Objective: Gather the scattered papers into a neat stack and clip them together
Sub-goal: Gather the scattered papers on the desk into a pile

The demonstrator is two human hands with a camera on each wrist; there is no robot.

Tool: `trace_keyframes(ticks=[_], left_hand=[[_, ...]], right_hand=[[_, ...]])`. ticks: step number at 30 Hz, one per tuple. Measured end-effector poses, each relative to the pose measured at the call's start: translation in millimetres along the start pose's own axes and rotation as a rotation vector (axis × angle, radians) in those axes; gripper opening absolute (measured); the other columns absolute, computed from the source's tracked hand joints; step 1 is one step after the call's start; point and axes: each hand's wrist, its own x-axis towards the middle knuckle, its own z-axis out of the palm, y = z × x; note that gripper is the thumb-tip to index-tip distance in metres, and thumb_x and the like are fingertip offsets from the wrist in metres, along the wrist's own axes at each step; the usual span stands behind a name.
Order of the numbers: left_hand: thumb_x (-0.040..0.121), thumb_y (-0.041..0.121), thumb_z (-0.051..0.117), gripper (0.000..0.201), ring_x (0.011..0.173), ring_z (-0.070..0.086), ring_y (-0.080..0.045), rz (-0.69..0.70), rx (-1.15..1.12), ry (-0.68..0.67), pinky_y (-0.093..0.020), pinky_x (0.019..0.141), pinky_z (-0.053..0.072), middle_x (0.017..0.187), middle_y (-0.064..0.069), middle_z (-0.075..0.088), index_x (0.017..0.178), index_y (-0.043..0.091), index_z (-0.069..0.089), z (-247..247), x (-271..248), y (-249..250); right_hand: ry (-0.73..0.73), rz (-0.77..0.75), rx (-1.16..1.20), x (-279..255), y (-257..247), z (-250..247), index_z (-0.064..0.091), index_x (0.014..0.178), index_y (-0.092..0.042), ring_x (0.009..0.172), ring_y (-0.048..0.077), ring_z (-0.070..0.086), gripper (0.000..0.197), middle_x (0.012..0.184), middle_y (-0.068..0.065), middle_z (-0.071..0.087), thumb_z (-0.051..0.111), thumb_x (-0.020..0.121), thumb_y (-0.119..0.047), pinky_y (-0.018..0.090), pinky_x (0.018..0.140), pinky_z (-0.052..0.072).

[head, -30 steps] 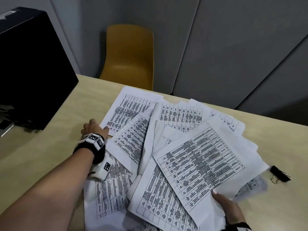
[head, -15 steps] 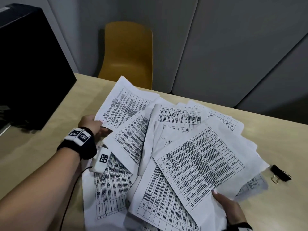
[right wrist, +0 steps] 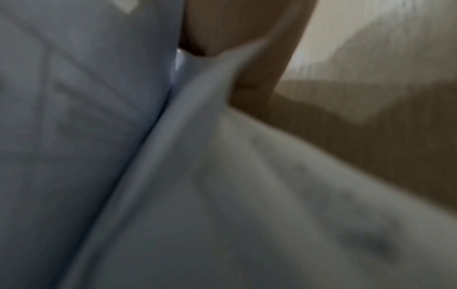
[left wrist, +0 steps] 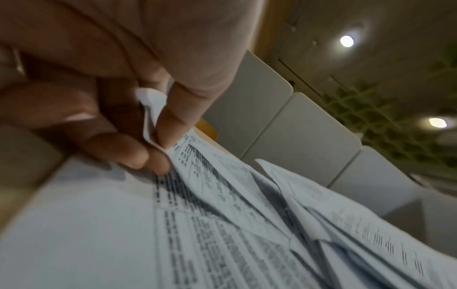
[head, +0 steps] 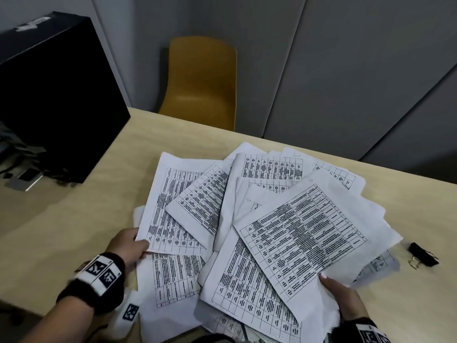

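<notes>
Several printed sheets with tables lie fanned in a loose pile of papers (head: 259,219) on the wooden table (head: 86,211). My left hand (head: 131,246) pinches the near corner of the leftmost sheet (head: 168,201); in the left wrist view its thumb and fingers (left wrist: 158,125) squeeze that folded corner of the sheet (left wrist: 153,109). My right hand (head: 341,298) grips the near edge of the top sheets (head: 304,233), thumb on top. The right wrist view is blurred, filled with paper (right wrist: 173,176). A black binder clip (head: 422,253) lies on the table, right of the pile.
A black box (head: 54,95) stands at the table's left, with a small flat device (head: 24,179) and cables beside it. A yellow chair (head: 200,82) stands behind the far edge against grey wall panels. Bare tabletop lies left of the papers.
My left hand took hold of the leftmost sheet, lifted it and drew it nearer, toward the pile's left side. The right hand kept its grip on the top sheets.
</notes>
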Motion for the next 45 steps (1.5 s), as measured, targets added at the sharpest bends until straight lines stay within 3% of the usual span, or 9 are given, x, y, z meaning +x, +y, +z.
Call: trace_keyframes(ticks=[5, 8, 11, 20, 29, 33, 38, 42, 45], left_hand=[[0.074, 0.048, 0.070, 0.072, 0.120, 0.042, -0.039, -0.095, 0.250, 0.219, -0.043, 0.098, 0.039, 0.131, -0.021, 0.041, 0.131, 0.015, 0.041, -9.2, 0.3, 12.9], [0.073, 0.049, 0.071, 0.092, 0.129, 0.033, -0.043, -0.140, 0.087, 0.184, -0.047, 0.103, 0.035, 0.141, -0.021, 0.026, 0.143, 0.019, 0.020, 1.2, 3.8, 27.7], [0.070, 0.038, 0.077, 0.097, 0.125, 0.042, -0.040, -0.073, -0.026, 0.145, -0.041, 0.103, 0.039, 0.140, -0.020, 0.032, 0.144, 0.021, 0.017, 20.4, 10.0, 41.6], [0.064, 0.032, 0.083, 0.053, 0.088, 0.065, -0.027, -0.088, -0.376, 0.058, -0.034, 0.083, 0.051, 0.102, -0.014, 0.068, 0.100, -0.001, 0.062, 44.5, 46.3, 83.2], [0.077, 0.005, 0.072, 0.030, 0.099, 0.065, -0.031, 0.110, -0.177, -0.038, -0.033, 0.087, 0.048, 0.108, -0.019, 0.068, 0.106, -0.003, 0.065, 66.9, 44.6, 90.8], [0.080, 0.001, 0.066, 0.028, 0.099, 0.064, -0.032, 0.100, -0.243, 0.046, -0.033, 0.086, 0.045, 0.107, -0.019, 0.067, 0.108, -0.003, 0.063, 50.9, 39.6, 71.8], [0.081, -0.002, 0.064, 0.026, 0.091, 0.059, -0.023, 0.074, -0.262, 0.066, -0.034, 0.089, 0.043, 0.108, -0.019, 0.065, 0.108, -0.004, 0.063, 15.6, 29.2, 22.7], [0.079, -0.003, 0.067, 0.024, 0.094, 0.063, -0.032, -0.025, -0.288, -0.068, -0.044, 0.094, 0.045, 0.110, -0.022, 0.066, 0.102, 0.001, 0.061, -17.7, 26.5, -7.3], [0.077, -0.004, 0.068, 0.020, 0.083, 0.062, -0.027, -0.050, -0.309, -0.155, -0.035, 0.080, 0.048, 0.100, -0.019, 0.067, 0.095, 0.004, 0.060, -24.3, 18.5, -7.5]], right_hand=[[-0.003, 0.034, -0.010, 0.0, 2.9, 0.7, 0.063, 0.097, 0.006, 0.081, 0.033, 0.063, 0.035, 0.091, 0.020, 0.067, 0.073, 0.071, -0.016, 0.041, 0.074, 0.049], [0.018, 0.032, -0.023, 9.0, 10.1, -4.0, 0.067, 0.100, 0.005, 0.092, 0.040, 0.066, 0.072, 0.089, 0.021, 0.073, 0.086, 0.039, -0.028, 0.052, 0.093, 0.046], [0.009, 0.017, -0.086, 10.8, 8.0, -6.2, 0.064, 0.105, 0.007, 0.091, 0.034, 0.065, 0.058, 0.083, 0.017, 0.073, 0.077, 0.055, -0.020, 0.044, 0.092, 0.045], [0.003, 0.026, -0.319, 25.1, -1.0, 1.2, 0.064, 0.097, 0.005, 0.086, 0.041, 0.066, 0.039, 0.096, 0.024, 0.070, 0.077, 0.063, -0.008, 0.058, 0.093, 0.046], [-0.016, 0.002, -0.264, 25.0, -1.0, -1.2, 0.059, 0.102, 0.000, 0.092, 0.041, 0.063, 0.046, 0.104, 0.023, 0.067, 0.076, 0.060, -0.006, 0.057, 0.093, 0.045], [-0.003, -0.010, -0.128, 22.8, 1.8, -5.6, 0.052, 0.115, 0.004, 0.077, 0.027, 0.060, 0.035, 0.089, 0.012, 0.065, 0.061, 0.082, 0.001, 0.037, 0.066, 0.047], [-0.001, -0.012, -0.146, 25.6, 8.4, -3.2, 0.060, 0.109, 0.002, 0.092, 0.041, 0.065, 0.040, 0.101, 0.025, 0.068, 0.070, 0.071, -0.004, 0.055, 0.089, 0.048], [0.005, -0.048, -0.184, 27.5, 6.9, -2.3, 0.060, 0.103, 0.004, 0.081, 0.037, 0.065, 0.024, 0.090, 0.020, 0.068, 0.062, 0.080, 0.003, 0.039, 0.071, 0.051], [0.047, -0.096, -0.319, 32.0, 4.2, 1.2, 0.057, 0.099, 0.010, 0.069, 0.028, 0.061, 0.023, 0.076, 0.012, 0.065, 0.064, 0.078, 0.005, 0.032, 0.062, 0.046]])
